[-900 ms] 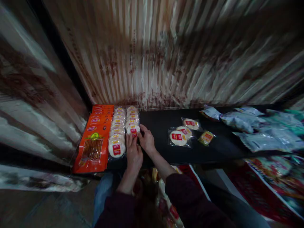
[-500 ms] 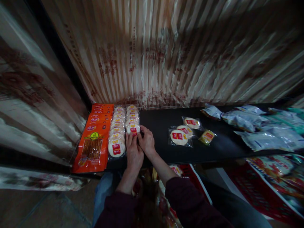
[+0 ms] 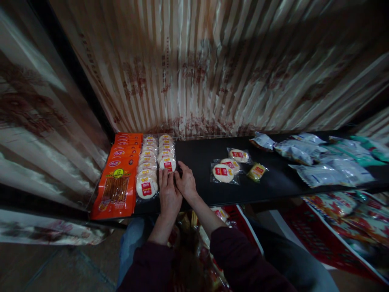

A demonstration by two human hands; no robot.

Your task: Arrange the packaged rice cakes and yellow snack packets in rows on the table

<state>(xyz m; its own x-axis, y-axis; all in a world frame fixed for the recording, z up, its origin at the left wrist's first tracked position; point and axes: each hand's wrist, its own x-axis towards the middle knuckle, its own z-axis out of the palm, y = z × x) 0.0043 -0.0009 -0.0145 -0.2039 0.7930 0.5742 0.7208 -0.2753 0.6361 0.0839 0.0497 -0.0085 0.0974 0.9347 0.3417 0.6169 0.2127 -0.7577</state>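
On the black shelf (image 3: 194,156), two rows of round white crackers in clear wrappers with red labels lie overlapping. My left hand (image 3: 169,194) touches the near edge of the front cracker (image 3: 167,164) in the right row, its fingers extended. Beside it, my right hand (image 3: 187,182) rests at that cracker's right corner, fingers apart and bent. The left cracker row (image 3: 146,188) is just left of my hands, and further left lie overlapping orange snack packets (image 3: 117,190).
To the right lie loose wrapped crackers (image 3: 223,173), a small yellow-green packet (image 3: 257,172) and several silvery bags (image 3: 319,174). Below the shelf are red boxes (image 3: 319,239) holding snack packets. A pleated curtain (image 3: 194,81) hangs behind.
The whole view has shifted slightly, so the shelf goods on the right appear further left. My hands have drawn slightly back from the front cracker, showing more of its label.
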